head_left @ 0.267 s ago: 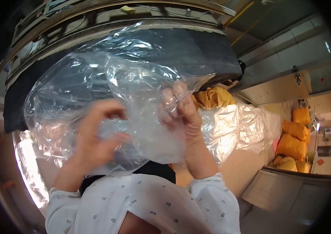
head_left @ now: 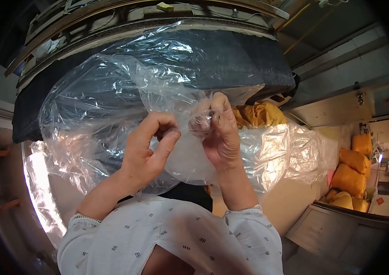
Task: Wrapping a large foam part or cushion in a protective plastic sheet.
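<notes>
A large, crinkled sheet of clear plastic film (head_left: pixel 107 105) spreads in front of me, over a dark cloth-covered surface. My right hand (head_left: pixel 222 137) is closed on a gathered part of the film, and some of the film lies over its fingers. Just to its left, my left hand (head_left: pixel 151 144) is closed in a pinch, thumb against forefinger, at the film. Whether this sheet is the wall of a bag, I cannot tell. Loose folds hang below both hands, down to my lap.
The dark cover (head_left: pixel 249 59) runs across beyond the film, below a wooden rack (head_left: pixel 139 16). More shiny clear plastic (head_left: pixel 290 153) lies at the right. Yellow-orange sacks (head_left: pixel 348 178) are stacked farther right, and a yellow bundle (head_left: pixel 261 114) sits behind my right hand.
My left hand has moved right and slightly up, close to my right hand. Its thumb and fingers, apart before, have come together at the film. My right hand keeps its grip.
</notes>
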The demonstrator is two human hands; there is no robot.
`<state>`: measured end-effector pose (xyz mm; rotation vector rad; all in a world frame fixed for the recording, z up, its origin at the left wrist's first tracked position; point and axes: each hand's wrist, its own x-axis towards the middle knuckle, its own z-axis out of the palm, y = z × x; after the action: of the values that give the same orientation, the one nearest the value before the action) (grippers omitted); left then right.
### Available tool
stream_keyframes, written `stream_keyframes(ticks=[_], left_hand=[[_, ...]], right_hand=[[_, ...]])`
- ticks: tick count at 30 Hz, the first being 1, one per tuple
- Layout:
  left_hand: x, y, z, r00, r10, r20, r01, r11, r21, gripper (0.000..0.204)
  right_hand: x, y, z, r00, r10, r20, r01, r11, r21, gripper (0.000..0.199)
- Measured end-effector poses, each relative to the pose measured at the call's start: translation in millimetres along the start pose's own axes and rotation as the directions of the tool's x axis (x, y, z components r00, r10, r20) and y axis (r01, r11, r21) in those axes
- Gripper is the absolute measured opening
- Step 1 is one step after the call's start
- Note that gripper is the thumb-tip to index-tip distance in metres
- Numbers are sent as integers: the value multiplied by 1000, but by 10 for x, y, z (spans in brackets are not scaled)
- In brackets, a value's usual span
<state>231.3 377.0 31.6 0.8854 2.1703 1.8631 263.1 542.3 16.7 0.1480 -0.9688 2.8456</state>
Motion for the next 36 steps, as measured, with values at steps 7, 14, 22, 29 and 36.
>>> stream_keyframes(ticks=[7, 14, 22, 29, 36], left_hand=[[28, 175, -13, 986, 59, 159, -67, 997, 46, 41], [94, 180, -26, 961, 98, 260, -101, 995, -1, 57], [156, 162, -67, 910, 52, 411, -29, 998, -63, 59], [164, 137, -118, 877, 30, 480, -5, 999, -53, 60], [170, 119, -179, 845, -11, 534, 86, 990, -115, 58]], right_hand=[[42, -387, 6, 998, -4, 62, 28, 922, -385, 26], [151, -737, 21, 961, 193, 198, 41, 608, -793, 49], [277, -969, 77, 873, 407, 269, 43, 484, -874, 54], [398, -955, 16, 725, 553, 410, 194, 407, -892, 52], [427, -968, 6, 638, 698, 327, 56, 381, -923, 24]])
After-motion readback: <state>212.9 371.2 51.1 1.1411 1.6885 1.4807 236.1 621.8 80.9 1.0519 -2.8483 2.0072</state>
